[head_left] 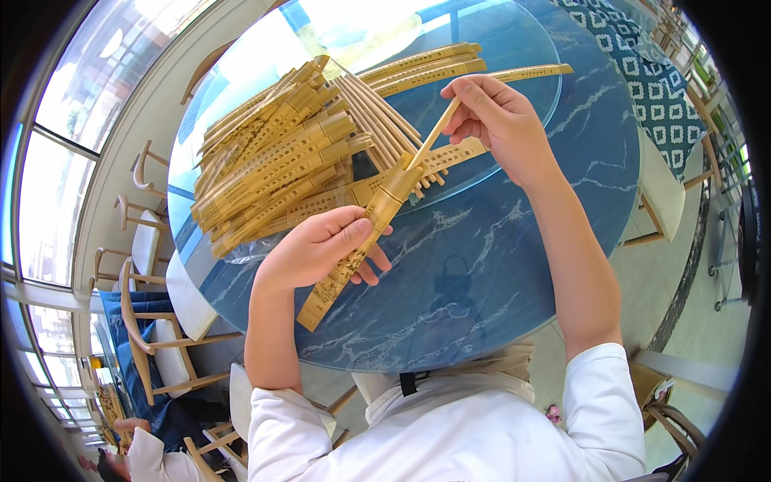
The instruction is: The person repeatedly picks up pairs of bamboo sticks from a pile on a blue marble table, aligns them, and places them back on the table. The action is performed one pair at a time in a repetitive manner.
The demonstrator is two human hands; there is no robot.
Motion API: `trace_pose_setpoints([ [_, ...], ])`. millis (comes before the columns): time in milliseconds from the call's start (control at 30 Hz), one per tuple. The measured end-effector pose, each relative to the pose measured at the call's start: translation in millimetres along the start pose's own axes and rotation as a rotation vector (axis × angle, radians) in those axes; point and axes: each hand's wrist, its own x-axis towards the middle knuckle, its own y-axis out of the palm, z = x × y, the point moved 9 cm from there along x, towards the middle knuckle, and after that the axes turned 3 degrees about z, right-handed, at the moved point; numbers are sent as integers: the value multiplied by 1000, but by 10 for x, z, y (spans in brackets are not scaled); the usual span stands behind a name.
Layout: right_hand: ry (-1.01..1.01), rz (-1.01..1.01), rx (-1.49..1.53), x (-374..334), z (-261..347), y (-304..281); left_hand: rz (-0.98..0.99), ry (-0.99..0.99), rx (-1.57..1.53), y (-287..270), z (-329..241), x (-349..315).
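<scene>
- Sunlit room with tall windows on the left; wooden chairs with pale seats stand along that side, and another person in white shows at the lower left corner.
- Round blue table with white marble veins, carrying a glass turntable.
- Patterned cloth, dark with white diamond-like shapes, beyond the table's right side.
- Big heap of gold paper sleeves on the left part of the table, piled unevenly, with some clear plastic at its lower edge.
- Loose bunch of pale chopsticks just right of the heap, lying side by side at a slant; more gold sleeves lie behind them and under the right hand.
- Left hand grips one gold sleeve: thumb pressed on top, the other fingers curled beneath, their tips showing past its far edge. This sleeve is tilted above the table's near half, its upper end toward the chopsticks.
- Right hand pinches one chopstick near its upper end between thumb and fingers, the remaining fingers bent inward. Its lower end meets the sleeve's top opening; how far inside it reaches, I cannot tell.
</scene>
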Motion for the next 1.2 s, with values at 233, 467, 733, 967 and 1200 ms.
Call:
trace_pose_setpoints([
  [233, 229, 223, -186, -188, -325, 527, -80, 136, -44, 63, -33, 101],
  [467, 252, 244, -427, -204, -241, 459, -161, 74, 44, -44, -5, 86],
  [733, 234, 249, -256, -124, -290, 408, -159, 80, 18, -17, -8, 69],
  [967, 208, 113, -153, -47, -283, 218, -75, 102, 17, 34, -33, 121],
  [1200, 219, 4, -117, -18, -296, 49, -166, 98, 24, -38, -54, 96],
])
